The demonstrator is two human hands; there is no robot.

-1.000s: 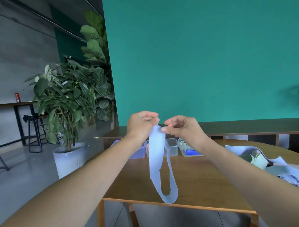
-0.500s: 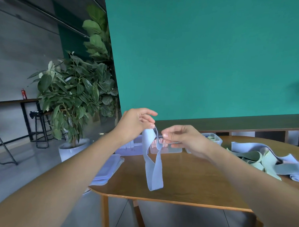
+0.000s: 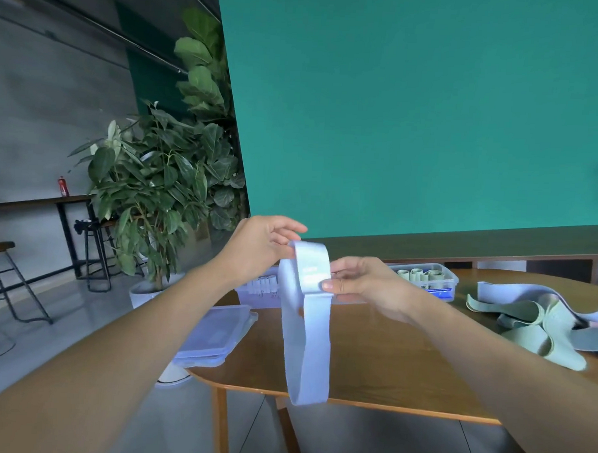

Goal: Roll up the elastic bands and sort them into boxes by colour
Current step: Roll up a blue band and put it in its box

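Lilac band hangs at frame centre, pinched at its top by the left hand and right hand, hiding part of the boxes behind.

Pale blue and sage green on brown wood

The band is pale lavender-blue, plain. The heap mixes lavender-blue and sage-green bands. The box is clear plastic with a blue label, holding sage-green rolls. The lids are translucent bluish. The table is warm brown wood; the wall is flat teal.
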